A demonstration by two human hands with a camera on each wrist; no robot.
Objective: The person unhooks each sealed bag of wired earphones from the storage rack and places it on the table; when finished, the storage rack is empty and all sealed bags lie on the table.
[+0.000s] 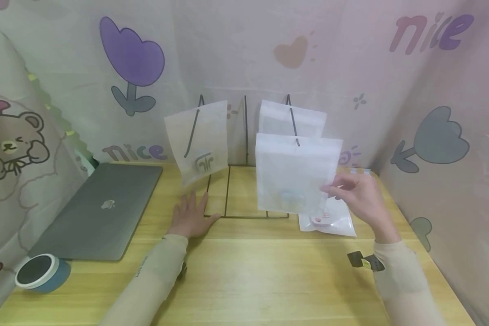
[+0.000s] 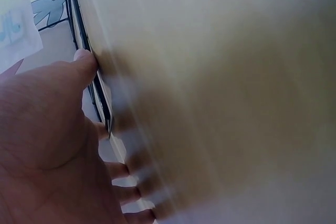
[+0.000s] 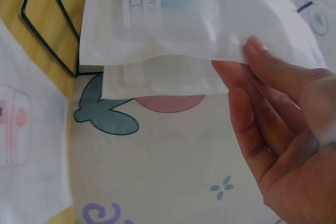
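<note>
My right hand (image 1: 362, 199) pinches the right edge of a white translucent pouch (image 1: 295, 167) between thumb and fingers. That pouch hangs at the front end of the right hook of a black wire rack (image 1: 246, 129). Behind it, a second white pouch (image 1: 297, 118) hangs on the same hook. My left hand (image 1: 190, 216) rests on the table with fingers spread, at the front left of the rack's base. In the left wrist view its thumb (image 2: 86, 66) is right at the dark wire. Another pouch (image 1: 199, 131) with a dark print hangs tilted on the left hook.
A white pouch with red print (image 1: 338, 222) lies on the table below my right hand, partly behind the hanging pouch. A closed grey laptop (image 1: 102, 213) and a round blue-and-white container (image 1: 45, 274) sit at the left. Printed cloth (image 1: 228, 45) surrounds the wooden table (image 1: 269, 271).
</note>
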